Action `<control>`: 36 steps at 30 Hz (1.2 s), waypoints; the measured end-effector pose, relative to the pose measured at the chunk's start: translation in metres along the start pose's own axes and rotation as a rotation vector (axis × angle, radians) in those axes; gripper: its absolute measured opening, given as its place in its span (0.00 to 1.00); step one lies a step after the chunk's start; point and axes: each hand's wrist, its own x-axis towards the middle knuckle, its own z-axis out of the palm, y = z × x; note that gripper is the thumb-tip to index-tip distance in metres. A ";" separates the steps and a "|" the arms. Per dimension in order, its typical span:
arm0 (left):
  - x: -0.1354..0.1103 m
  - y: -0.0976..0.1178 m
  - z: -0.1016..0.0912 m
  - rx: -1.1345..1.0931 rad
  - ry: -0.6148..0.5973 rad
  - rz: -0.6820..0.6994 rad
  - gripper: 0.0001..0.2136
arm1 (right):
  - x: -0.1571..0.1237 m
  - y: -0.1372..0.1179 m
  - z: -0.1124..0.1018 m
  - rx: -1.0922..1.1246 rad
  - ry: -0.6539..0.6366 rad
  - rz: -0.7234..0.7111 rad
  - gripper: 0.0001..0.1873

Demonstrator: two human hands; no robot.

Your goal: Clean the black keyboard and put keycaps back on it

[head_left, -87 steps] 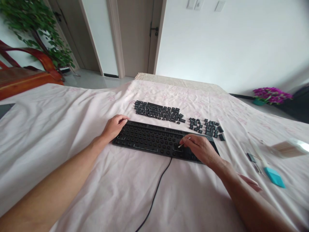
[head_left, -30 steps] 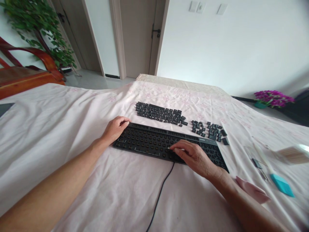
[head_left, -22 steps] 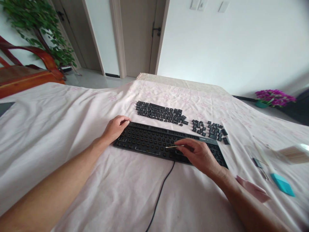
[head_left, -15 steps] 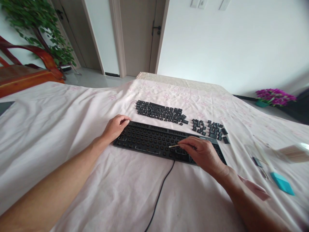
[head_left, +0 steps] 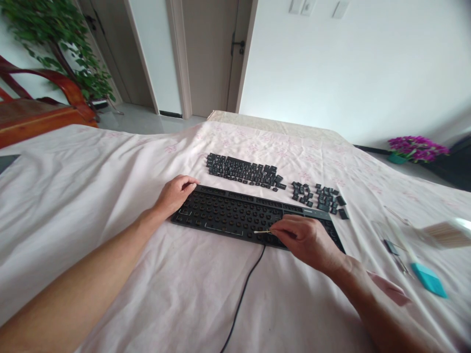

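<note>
A black keyboard (head_left: 228,208) with its keycaps off lies on the tablecloth, showing rows of bare key sockets. At its upper left corner, my left hand (head_left: 177,192) grips the frame with fingers closed. Pinched between the thumb and fingers of my right hand (head_left: 303,238) is a cotton swab (head_left: 262,231). Its white tip points left, over the lower rows of sockets, right of the middle; I cannot tell whether it touches. My right hand covers part of the keyboard's right side. Behind the keyboard lie loose black keycaps (head_left: 243,170), with another group of keycaps (head_left: 327,198) farther right.
A black cable (head_left: 243,289) runs from the keyboard's front edge toward me. On the right are a clear container of cotton swabs (head_left: 447,233), a turquoise object (head_left: 429,279) and small tools. The pale tablecloth (head_left: 154,304) has folds.
My right hand has moved slightly down and left with the cotton swab, whose tip now sits over a lower row. My left hand stays at the keyboard's corner.
</note>
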 end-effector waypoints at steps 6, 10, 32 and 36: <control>-0.001 0.002 -0.001 0.011 -0.003 0.008 0.11 | 0.002 -0.013 0.012 -0.123 -0.019 -0.076 0.15; -0.001 0.003 -0.002 0.021 -0.009 0.010 0.12 | 0.001 -0.014 0.002 -0.151 -0.056 -0.037 0.13; -0.002 0.004 -0.003 0.007 -0.050 0.037 0.12 | -0.001 -0.011 -0.006 -0.140 -0.099 0.043 0.11; -0.001 0.006 -0.004 0.027 -0.100 0.090 0.13 | 0.002 -0.016 0.010 -0.122 -0.080 0.016 0.12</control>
